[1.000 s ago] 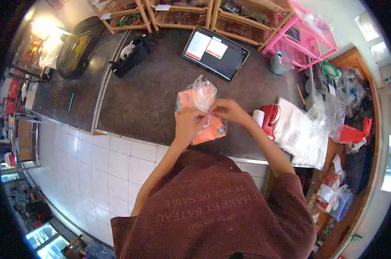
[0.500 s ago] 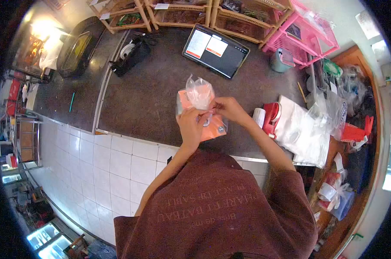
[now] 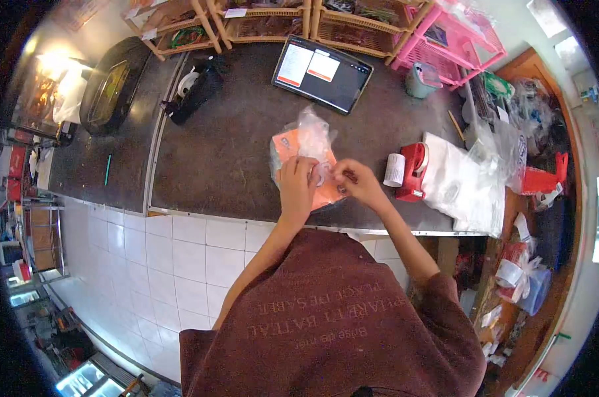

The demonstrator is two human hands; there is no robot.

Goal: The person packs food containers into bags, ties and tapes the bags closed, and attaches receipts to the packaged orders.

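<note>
A clear plastic bag (image 3: 315,135) lies bunched over a flat orange printed packet (image 3: 285,145) near the table's front edge. The fingers of my left hand (image 3: 297,188) are closed on the bag's gathered part, over the packet. Just to the right, my right hand (image 3: 360,184) is curled in a pinch beside the bag; what lies between its fingertips is too small to make out. Both hands cover part of the packet's lower half.
A tablet (image 3: 322,74) lies behind the packet. To the right are a white paper roll (image 3: 395,170), a red tape dispenser (image 3: 413,173) and a stack of white plastic bags (image 3: 468,192). Tan shelf racks (image 3: 263,41) and a teal cup (image 3: 421,83) stand at the back.
My right hand has shifted slightly right and down, apart from my left fingers. The bag's top has spread a little to the right. The camera view has shifted slightly.
</note>
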